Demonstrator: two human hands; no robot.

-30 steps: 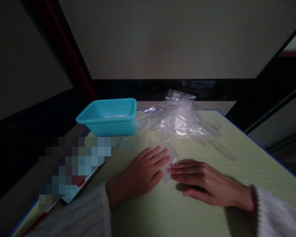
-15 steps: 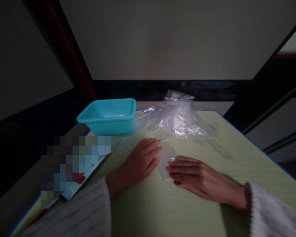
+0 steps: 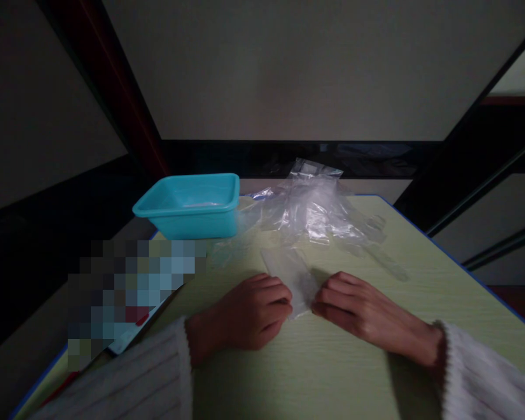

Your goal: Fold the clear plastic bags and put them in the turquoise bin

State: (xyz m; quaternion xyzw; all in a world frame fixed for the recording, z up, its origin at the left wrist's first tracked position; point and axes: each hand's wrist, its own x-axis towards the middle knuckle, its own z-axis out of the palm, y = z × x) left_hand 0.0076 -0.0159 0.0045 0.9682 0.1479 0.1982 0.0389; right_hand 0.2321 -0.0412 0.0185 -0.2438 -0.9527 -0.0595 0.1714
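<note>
- L hand (image 3: 260, 315), ctr of frame, just below mid: fingers curled in, knuckles up, at the L edge of a small clear bag (image 3: 295, 274). Fingertips mostly hidden, so can't tell if it's pinching the bag or only resting on it.
- R hand (image 3: 359, 306), right of ctr: fingers together & bent, tips at the bag's R edge, low down. Underside hidden; can't tell if it's gripping.
- Bag lies flat on the table (image 3: 245, 385), ctr of frame, btwn the 2 hands, slightly slanted, top end leaning to upper L. Surface see-thru w/ a whitish sheen.
- Pile of clear bags (image 3: 317, 204) just above it, upper-mid frame, crumpled & shiny; loose plastic trails L toward the tub & a thin clear strip (image 3: 391, 265) sticks out lower R.
- Turquoise tub (image 3: 192, 224), L of ctr: rectangular, upright, open top, near the table's far L edge.
- Pale flat thing (image 3: 126, 341), lower L, mostly pixelated so can't ID; red patch (image 3: 142, 319) on it.
- Table: pale yellow-green top, blue edging.
- Sleeves: light ribbed knit, L sleeve (image 3: 135, 373) bottom L, R sleeve (image 3: 485, 373) bottom R.
- Bkgd: dim grey panel (image 3: 289, 76) across top, dark band (image 3: 227, 157) under it; dark red post (image 3: 114, 76) upper L.
</note>
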